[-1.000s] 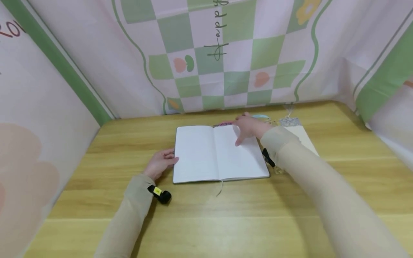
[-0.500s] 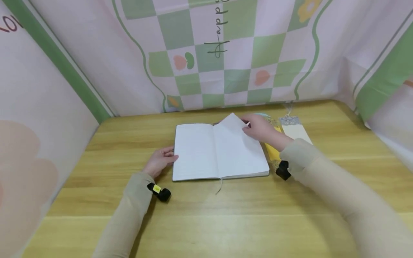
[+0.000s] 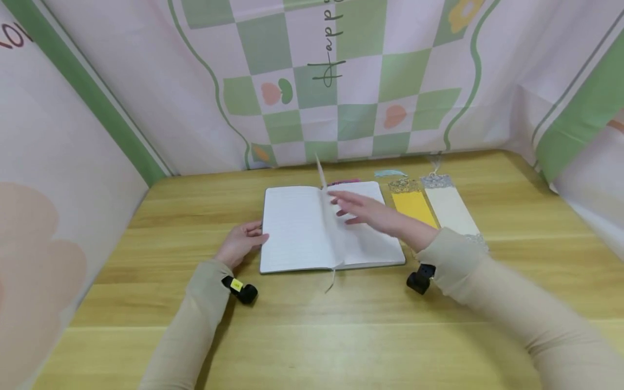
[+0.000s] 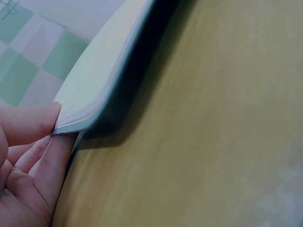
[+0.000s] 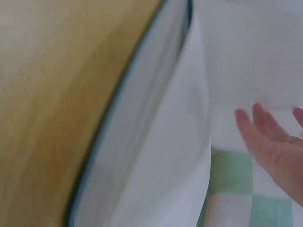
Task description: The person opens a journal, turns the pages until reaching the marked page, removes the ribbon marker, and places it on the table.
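Observation:
An open notebook (image 3: 294,230) with pale, lined pages and a dark cover lies on the wooden table. At its left edge my left hand (image 3: 240,245) pinches the cover and pages, thumb on top and fingers beneath, as the left wrist view shows on the notebook corner (image 4: 94,90). One page (image 3: 332,233) stands nearly upright at the spine. Just right of it is my right hand (image 3: 368,211), fingers extended and spread; in the right wrist view the hand (image 5: 277,146) holds nothing. A thin ribbon (image 3: 331,281) hangs from the spine's near end.
Right of the notebook lie a yellow bookmark (image 3: 414,208) and a cream bookmark (image 3: 453,211), both with lacy patterned ends. A light blue tassel (image 3: 389,173) and a pink item (image 3: 345,182) lie behind. A checked curtain (image 3: 358,122) borders the table's back.
My right hand lifts the right page by its far corner, swings it left to nearly upright, and spreads its fingers. The yellow bookmark comes into view. My left hand stays in place.

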A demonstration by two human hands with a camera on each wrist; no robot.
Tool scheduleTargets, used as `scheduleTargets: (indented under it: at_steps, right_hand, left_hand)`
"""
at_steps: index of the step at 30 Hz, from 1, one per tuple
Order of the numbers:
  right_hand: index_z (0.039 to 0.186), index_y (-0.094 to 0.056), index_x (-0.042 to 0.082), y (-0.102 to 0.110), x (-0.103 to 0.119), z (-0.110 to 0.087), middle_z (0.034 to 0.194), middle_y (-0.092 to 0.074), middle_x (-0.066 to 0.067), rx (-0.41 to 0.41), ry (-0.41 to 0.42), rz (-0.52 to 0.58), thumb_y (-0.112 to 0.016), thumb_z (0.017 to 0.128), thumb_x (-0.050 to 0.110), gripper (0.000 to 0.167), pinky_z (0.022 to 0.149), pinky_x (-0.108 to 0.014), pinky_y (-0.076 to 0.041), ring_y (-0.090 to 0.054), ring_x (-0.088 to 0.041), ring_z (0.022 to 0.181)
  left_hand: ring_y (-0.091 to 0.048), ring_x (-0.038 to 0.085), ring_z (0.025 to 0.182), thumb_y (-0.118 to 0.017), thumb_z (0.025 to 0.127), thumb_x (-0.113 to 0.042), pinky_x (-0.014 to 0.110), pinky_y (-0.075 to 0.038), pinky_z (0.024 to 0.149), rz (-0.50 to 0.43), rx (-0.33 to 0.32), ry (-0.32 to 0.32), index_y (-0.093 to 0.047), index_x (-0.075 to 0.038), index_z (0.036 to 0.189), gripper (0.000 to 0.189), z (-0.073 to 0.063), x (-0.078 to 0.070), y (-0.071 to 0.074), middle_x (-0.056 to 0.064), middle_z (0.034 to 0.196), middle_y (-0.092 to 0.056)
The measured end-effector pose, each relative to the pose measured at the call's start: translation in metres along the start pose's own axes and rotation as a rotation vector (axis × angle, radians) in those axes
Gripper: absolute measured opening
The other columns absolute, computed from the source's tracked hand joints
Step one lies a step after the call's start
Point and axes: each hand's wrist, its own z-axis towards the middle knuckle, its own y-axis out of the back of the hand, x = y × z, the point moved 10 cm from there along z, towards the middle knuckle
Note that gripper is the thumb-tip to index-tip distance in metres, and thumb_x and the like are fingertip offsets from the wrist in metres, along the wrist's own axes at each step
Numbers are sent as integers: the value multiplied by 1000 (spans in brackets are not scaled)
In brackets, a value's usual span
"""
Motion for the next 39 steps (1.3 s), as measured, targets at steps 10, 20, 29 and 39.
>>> scheduleTargets:
  at_steps: [10,20,29,39]
  right_hand:
    - [148,-33,14,-69,3,2,157,-15,-17,232,25,-553,-43,98,47,60,118,-50,-16,-13,-34,144]
    - [145,-39,18,-88,-5,6,157,-13,-15,310,-58,-763,-51,93,53,64,118,-48,-18,-16,-39,143]
    - [146,-39,17,-96,0,7,156,-15,-20,315,-49,-866,-58,87,56,73,115,-55,-21,-22,-49,137]
    - [143,-41,7,-72,-5,12,154,-25,-16,284,-1,-816,-64,86,49,74,117,-44,-23,-24,-32,142]
  left_hand:
    - [-57,18,103,-55,93,0,29,-52,91,-5,7,-41,-39,1,141,51,0,-2,0,21,122,-57]
    - [-57,15,103,-39,102,-12,22,-53,86,-117,72,-58,-36,5,142,43,-1,-3,-4,26,136,-48]
    - [-53,21,115,-56,95,-8,31,-47,100,-57,71,-53,-38,0,142,51,-3,-3,-3,23,136,-49]
    - [-53,22,114,-56,94,-5,35,-45,102,-35,55,-52,-37,-1,143,53,-4,-3,-3,23,131,-52]
